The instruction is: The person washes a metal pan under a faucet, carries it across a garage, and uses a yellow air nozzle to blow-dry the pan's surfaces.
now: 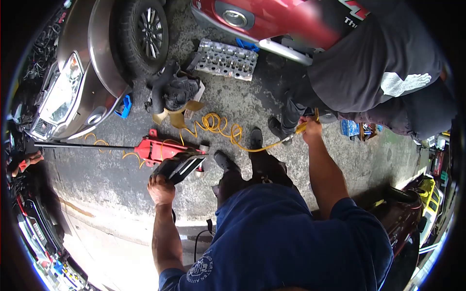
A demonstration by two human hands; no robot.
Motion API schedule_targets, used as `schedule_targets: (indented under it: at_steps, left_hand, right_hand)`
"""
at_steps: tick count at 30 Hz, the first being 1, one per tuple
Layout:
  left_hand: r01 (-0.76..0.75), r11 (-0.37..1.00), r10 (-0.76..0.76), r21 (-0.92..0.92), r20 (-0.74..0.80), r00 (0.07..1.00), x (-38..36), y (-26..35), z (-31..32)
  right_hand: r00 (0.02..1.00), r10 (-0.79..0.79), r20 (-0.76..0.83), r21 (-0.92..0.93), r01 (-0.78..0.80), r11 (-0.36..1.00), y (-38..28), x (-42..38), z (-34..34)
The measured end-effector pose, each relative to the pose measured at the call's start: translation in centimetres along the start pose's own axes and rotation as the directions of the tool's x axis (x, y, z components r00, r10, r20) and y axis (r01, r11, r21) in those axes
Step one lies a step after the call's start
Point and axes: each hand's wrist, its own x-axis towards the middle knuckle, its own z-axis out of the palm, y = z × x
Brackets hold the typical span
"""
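Note:
My left hand [161,190] is closed on the near end of a black rectangular part [175,167] with pale strips along one side; its exact kind I cannot make out. It is held in front of the red floor jack [154,148]. Off to the right, my right hand [311,130] is wrapped around a yellow air blow gun [302,127]. A yellow coiled air hose [236,136] runs from the blow gun leftward to the floor near the jack. My fingers partly hide the blow gun's body.
A cylinder head [226,59] and a black engine assembly [174,89] lie on the concrete floor. A grey car [92,63] stands at the left, a red vehicle [272,19] at the top. Close by on the right bends another person in dark clothing [369,72]. The jack's long handle [87,145] extends left.

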Motion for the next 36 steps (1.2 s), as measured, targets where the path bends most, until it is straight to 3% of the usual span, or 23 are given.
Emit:
schedule_targets:
  at_steps: [1, 3, 6, 9, 11, 12, 14, 19, 23, 27, 35, 36]
  left_hand:
    - [-0.029, 0.999, 0.029, -0.026, -0.014, 0.999, 1.0, 0.5, -0.3]
    - [-0.058, 0.998, 0.057, -0.012, -0.073, 0.996, 2.8, 1.9, -0.3]
    - [-0.079, 0.995, 0.074, -0.056, -0.090, 0.993, 5.4, 4.3, 0.1]
    - [-0.052, 0.996, 0.048, -0.076, -0.059, 0.997, 8.2, 7.2, -0.5]
    - [-0.054, 0.994, 0.044, -0.090, -0.106, 0.993, 10.2, 9.1, -1.2]
    - [-0.059, 0.995, 0.048, -0.084, -0.129, 0.990, 11.2, 10.1, -1.5]
    - [-0.084, 0.993, 0.068, -0.080, -0.191, 0.979, 12.8, 12.2, -2.3]
    - [-0.114, 0.982, 0.076, -0.150, -0.237, 0.968, 14.3, 17.1, -3.6]
    - [-0.119, 0.975, 0.072, -0.188, -0.236, 0.969, 14.4, 19.0, -2.3]
    - [-0.146, 0.966, 0.092, -0.211, -0.245, 0.965, 13.6, 19.8, -1.4]
    - [-0.175, 0.964, 0.118, -0.202, -0.265, 0.957, 11.0, 19.7, 0.7]
    - [-0.163, 0.965, 0.107, -0.204, -0.259, 0.960, 10.6, 19.5, 0.9]
  right_hand:
    - [0.992, -0.113, 0.056, -0.026, 0.115, 0.993, 0.0, -0.9, 2.1]
    - [0.971, -0.165, 0.174, -0.147, 0.191, 0.971, -1.2, -4.4, 6.8]
    - [0.839, -0.097, 0.536, -0.390, 0.348, 0.853, -2.3, -9.5, 12.3]
    - [0.638, 0.027, 0.769, -0.376, 0.418, 0.827, 0.1, -12.6, 17.0]
    - [0.567, 0.037, 0.823, -0.392, 0.521, 0.758, 2.9, -13.6, 19.6]
    - [0.557, 0.057, 0.829, -0.411, 0.536, 0.737, 2.0, -15.8, 20.2]
    - [0.675, 0.079, 0.734, -0.447, 0.391, 0.804, 1.8, -18.6, 21.7]
    - [0.850, 0.126, 0.511, -0.215, -0.015, 0.977, 2.7, -18.7, 24.3]
    - [0.827, 0.261, 0.498, -0.066, -0.264, 0.962, -0.3, -19.3, 24.0]
    - [0.878, 0.257, 0.404, 0.104, -0.324, 0.940, -0.6, -17.3, 23.9]
    - [0.913, 0.315, 0.260, 0.043, -0.337, 0.941, -0.3, -17.4, 23.5]
    - [0.895, 0.333, 0.296, 0.019, -0.354, 0.935, 0.7, -16.8, 23.5]
